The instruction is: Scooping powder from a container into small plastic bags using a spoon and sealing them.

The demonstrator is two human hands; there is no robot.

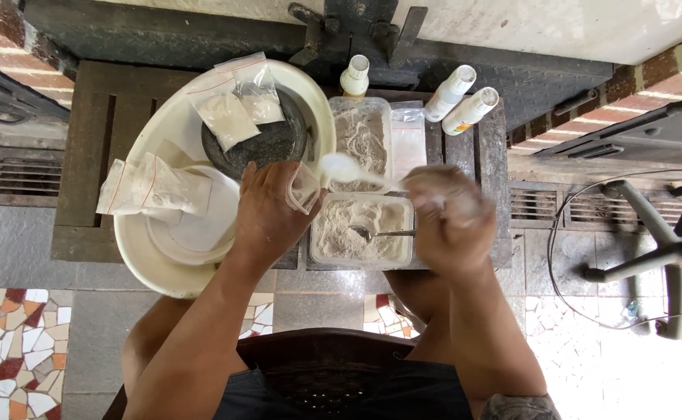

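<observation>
Left hand [267,211], fingers pinched on the mouth of a small clear bag [304,189] to keep it agape; right hand [448,214], blurred, fingers curled round a white spoon [346,167] tipped beside that mouth, above the powder tub [361,231] holding a metal spoon [380,233].

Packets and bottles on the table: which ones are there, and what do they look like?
Two clear zip bags of white powder, on the dark bowl.
More filled bags, on the basin's left rim.
Three white bottles, lying at the back right.
</observation>
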